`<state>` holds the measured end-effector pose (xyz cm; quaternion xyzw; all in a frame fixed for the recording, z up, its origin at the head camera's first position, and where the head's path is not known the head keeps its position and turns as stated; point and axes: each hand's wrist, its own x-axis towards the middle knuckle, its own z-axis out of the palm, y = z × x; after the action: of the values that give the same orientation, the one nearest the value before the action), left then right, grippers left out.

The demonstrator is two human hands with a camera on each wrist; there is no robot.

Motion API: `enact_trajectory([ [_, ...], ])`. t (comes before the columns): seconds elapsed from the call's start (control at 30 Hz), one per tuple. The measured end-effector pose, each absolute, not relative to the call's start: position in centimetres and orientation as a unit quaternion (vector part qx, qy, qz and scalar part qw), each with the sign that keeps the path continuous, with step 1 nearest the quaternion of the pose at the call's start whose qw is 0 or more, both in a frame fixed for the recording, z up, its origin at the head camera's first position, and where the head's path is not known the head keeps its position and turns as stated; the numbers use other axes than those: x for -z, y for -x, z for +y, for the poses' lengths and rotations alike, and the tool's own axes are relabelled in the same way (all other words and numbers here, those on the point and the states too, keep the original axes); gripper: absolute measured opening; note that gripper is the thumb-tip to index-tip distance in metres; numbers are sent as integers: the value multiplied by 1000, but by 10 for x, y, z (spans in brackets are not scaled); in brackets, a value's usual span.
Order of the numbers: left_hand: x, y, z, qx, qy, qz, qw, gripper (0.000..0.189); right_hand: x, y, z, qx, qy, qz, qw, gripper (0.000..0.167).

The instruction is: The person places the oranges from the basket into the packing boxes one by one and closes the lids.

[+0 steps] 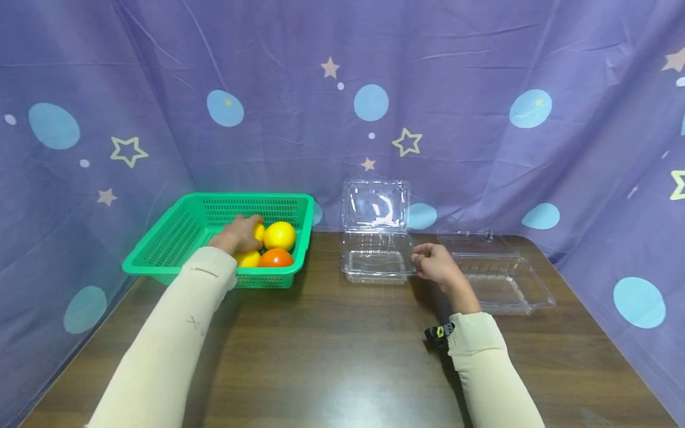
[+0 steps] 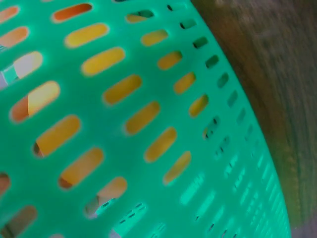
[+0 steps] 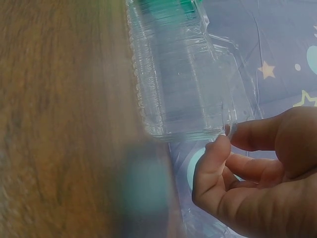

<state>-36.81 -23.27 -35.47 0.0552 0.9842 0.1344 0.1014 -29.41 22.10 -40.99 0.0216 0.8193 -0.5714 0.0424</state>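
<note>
My left hand (image 1: 241, 233) reaches down into a green plastic basket (image 1: 160, 269), its fingers curled over a yellow fruit (image 1: 259, 231) that they partly hide. Close by in the basket are a round yellow fruit (image 1: 280, 236), an orange fruit (image 1: 276, 258) and another yellow fruit (image 1: 248, 259). The left wrist view catches only the slotted basket wall (image 2: 163, 119), with yellow and orange behind its holes. A clear plastic clamshell box (image 1: 377, 274) stands with its lid (image 1: 376, 205) raised. My right hand (image 1: 434, 264) pinches its right rim between thumb and index finger (image 3: 257, 134).
A second clear box (image 1: 495, 288), also with its lid up, sits on the right behind my right forearm. Everything stands on a brown wooden table (image 1: 321, 356). A purple patterned curtain (image 1: 460, 160) hangs at the table's back. A black strap (image 1: 439, 334) is at my right wrist.
</note>
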Motion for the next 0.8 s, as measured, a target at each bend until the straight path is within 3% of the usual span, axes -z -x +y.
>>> enact_trajectory([
  [0.4,342,363,-234,-123,-49,991,18,74,413,294,221,572,-14,820,32,36],
  [0.8,333,360,-227,-105,-74,992,-6,69,414,294,219,580,-11,814,31,35],
])
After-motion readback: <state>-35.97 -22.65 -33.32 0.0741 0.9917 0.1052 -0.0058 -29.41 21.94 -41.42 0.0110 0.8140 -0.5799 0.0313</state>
